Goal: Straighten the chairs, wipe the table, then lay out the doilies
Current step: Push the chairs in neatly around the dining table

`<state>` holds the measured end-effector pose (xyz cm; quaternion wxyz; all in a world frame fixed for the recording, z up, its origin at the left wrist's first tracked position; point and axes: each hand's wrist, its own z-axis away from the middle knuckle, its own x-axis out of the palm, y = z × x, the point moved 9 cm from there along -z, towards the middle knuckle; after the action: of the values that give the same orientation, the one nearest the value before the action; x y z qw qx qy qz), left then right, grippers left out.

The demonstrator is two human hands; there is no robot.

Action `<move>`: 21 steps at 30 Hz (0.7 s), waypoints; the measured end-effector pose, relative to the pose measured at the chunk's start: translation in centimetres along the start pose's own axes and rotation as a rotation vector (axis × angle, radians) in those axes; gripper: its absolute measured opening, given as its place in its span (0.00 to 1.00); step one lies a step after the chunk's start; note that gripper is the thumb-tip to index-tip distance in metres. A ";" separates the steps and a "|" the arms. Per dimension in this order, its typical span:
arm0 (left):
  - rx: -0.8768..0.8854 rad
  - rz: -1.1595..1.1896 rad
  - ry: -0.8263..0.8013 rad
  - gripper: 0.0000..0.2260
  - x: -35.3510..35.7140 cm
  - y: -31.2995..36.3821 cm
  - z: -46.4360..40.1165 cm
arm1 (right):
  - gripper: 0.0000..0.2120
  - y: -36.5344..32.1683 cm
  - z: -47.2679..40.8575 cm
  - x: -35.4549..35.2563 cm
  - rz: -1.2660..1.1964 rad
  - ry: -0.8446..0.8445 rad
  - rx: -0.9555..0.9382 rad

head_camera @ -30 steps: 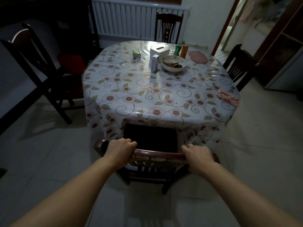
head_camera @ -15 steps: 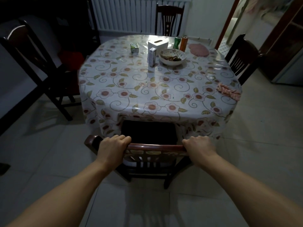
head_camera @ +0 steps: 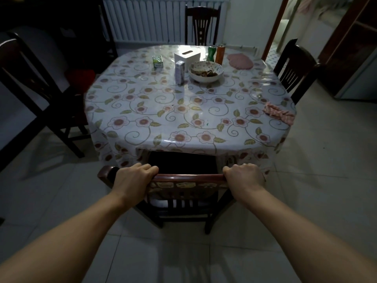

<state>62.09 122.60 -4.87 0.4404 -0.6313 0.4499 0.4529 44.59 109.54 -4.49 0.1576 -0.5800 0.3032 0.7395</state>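
Note:
A dark wooden chair [head_camera: 187,177] stands at the near side of the round table [head_camera: 142,123], its seat mostly under the flowered plastic cloth. My left hand [head_camera: 134,178] grips the left end of its top rail. My right hand [head_camera: 243,176] grips the right end. A crumpled pink patterned cloth [head_camera: 279,114] lies at the table's right edge. A flat pink doily [head_camera: 240,61] lies at the far right of the tabletop. Three more chairs stand around the table: one at the left [head_camera: 36,86], one at the far side [head_camera: 202,23], one at the right [head_camera: 293,66].
On the far half of the table are a white tissue box [head_camera: 187,57], a bowl [head_camera: 206,71] with food scraps, a small upright carton [head_camera: 180,72], a green box [head_camera: 157,61] and two cans [head_camera: 216,53]. A radiator [head_camera: 146,19] lines the back wall. A doorway opens at the right.
The near chair has slid forward under the table with both hands on its rail, and my view has moved closer to the table.

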 end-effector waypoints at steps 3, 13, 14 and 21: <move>0.023 0.015 -0.009 0.16 -0.1 -0.1 -0.2 | 0.11 0.2 -0.1 0.0 0.012 0.006 0.020; -0.002 -0.037 -0.061 0.18 0.6 0.1 0.4 | 0.14 -0.6 0.6 -0.2 -0.033 0.001 0.046; -0.015 -0.041 -0.073 0.18 0.9 0.0 0.4 | 0.16 -1.1 0.7 -0.2 -0.071 0.014 0.044; -0.050 -0.098 -0.195 0.11 0.7 -0.5 0.3 | 0.11 -2.5 0.3 -0.1 -0.207 0.068 0.080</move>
<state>62.69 122.87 -5.53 0.4879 -0.6162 0.3619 0.5012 45.80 111.64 -4.96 0.2455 -0.6262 0.2760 0.6866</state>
